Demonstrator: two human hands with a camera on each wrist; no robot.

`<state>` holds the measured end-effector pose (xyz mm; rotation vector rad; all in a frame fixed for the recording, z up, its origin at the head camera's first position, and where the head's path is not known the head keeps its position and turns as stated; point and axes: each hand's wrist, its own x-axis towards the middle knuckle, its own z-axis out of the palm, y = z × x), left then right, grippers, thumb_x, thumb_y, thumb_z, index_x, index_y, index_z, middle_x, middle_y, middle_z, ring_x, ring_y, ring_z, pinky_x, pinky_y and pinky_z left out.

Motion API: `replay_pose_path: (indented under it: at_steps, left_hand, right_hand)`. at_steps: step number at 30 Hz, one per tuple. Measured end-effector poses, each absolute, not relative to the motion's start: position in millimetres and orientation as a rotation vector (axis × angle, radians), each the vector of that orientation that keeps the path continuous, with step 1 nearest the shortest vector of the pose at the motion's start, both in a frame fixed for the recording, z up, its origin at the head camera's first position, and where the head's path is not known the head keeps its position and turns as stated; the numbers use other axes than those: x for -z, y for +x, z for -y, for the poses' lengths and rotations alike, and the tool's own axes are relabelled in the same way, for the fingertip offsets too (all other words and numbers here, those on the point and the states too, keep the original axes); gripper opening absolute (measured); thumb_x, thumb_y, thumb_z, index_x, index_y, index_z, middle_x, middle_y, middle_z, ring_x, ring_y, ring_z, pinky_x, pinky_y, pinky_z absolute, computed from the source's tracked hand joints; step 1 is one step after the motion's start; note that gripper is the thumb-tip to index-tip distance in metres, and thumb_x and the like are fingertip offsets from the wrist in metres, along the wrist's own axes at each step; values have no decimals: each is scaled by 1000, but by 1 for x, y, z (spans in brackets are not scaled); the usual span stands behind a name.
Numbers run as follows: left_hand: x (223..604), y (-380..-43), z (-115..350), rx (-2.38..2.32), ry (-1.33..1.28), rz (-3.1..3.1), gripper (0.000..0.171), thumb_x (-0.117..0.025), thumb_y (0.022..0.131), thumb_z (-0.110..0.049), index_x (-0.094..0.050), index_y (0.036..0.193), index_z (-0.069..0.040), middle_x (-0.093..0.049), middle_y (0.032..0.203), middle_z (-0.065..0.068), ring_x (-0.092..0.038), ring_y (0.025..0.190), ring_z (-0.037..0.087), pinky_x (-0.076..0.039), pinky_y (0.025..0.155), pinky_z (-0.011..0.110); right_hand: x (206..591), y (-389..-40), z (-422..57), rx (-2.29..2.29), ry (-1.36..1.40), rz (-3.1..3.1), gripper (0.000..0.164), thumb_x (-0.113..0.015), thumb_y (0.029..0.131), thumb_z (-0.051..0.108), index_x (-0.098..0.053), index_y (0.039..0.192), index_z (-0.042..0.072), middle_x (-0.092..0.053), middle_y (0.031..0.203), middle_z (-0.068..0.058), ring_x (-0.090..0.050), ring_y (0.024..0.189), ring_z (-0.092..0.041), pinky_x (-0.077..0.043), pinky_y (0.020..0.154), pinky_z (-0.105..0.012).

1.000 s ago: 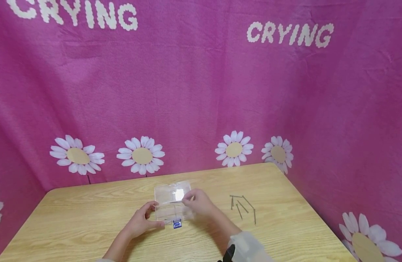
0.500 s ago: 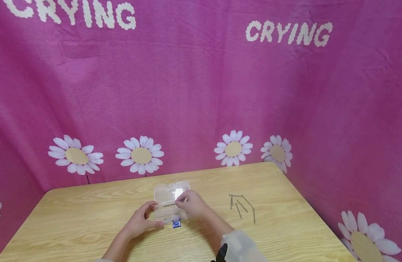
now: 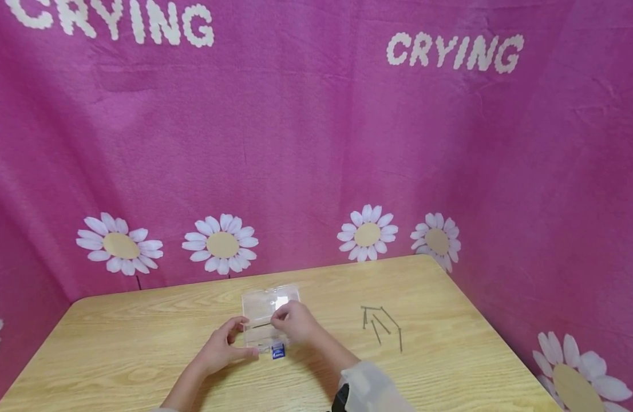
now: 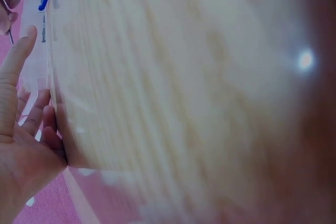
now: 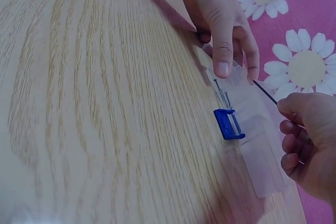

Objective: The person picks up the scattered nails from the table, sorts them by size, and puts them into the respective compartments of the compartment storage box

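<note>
A clear plastic box (image 3: 257,303) with a blue latch (image 3: 278,351) lies on the table, its lid raised toward the back. My left hand (image 3: 221,346) grips the box's left end, thumb at the front edge and fingers farther back. Between thumb and index finger, my right hand (image 5: 315,135) pinches a thin dark nail (image 5: 265,92) over the box, its free end pointing left toward the left hand. Through the clear front wall, close to the blue latch, a few small nails (image 5: 220,92) show inside. The right hand hides the box's right part in the head view.
Several loose nails (image 3: 376,332) lie spread on the wooden table (image 3: 141,343) to the right of the right forearm. A pink curtain (image 3: 296,143) with white daisies hangs behind the table and on both sides.
My right hand has moved left and slightly down over the box, bringing the nail toward its left part. The left hand keeps its grip, and the loose nails lie as before.
</note>
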<state>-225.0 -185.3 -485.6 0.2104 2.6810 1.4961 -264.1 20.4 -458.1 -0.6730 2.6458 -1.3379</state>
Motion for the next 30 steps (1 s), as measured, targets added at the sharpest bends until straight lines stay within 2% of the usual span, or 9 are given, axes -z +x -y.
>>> replay_pose_path:
  at_steps: [10, 18, 25, 30]
  left_hand:
    - [484, -225, 185, -1499, 177, -2658, 68, -85, 65, -19, -51, 123, -10, -55, 112, 10, -40, 86, 18, -32, 71, 28]
    - [484, -224, 185, -1486, 172, -2671, 68, -85, 65, -20, -51, 123, -10, -55, 112, 10, -41, 87, 19, -32, 71, 29]
    - [486, -226, 185, -1485, 165, -2684, 69, -86, 63, -22, -52, 122, -10, -55, 110, 9, -40, 86, 18, -32, 71, 28]
    - [486, -226, 185, -1490, 172, -2678, 69, -86, 64, -21, -52, 123, -9, -55, 110, 9, -40, 85, 18, -32, 70, 28]
  right_hand:
    - [459, -265, -18, 1198, -742, -2756, 12, -64, 85, 13, -72, 83, 4, -67, 72, -2, -49, 63, -2, -42, 64, -18]
    - [458, -262, -15, 1127, -679, -2795, 10, -65, 85, 15, -73, 83, 8, -65, 73, 2, -49, 64, -3, -41, 63, -19]
    - [456, -262, -13, 1034, -665, -2834, 13, -67, 85, 19, -74, 89, 9, -64, 76, 2, -49, 67, -4, -40, 63, -19]
    - [458, -264, -15, 1132, -633, -2782, 14, -66, 86, 18, -73, 91, 7, -67, 79, -1, -53, 69, -6, -43, 64, -21]
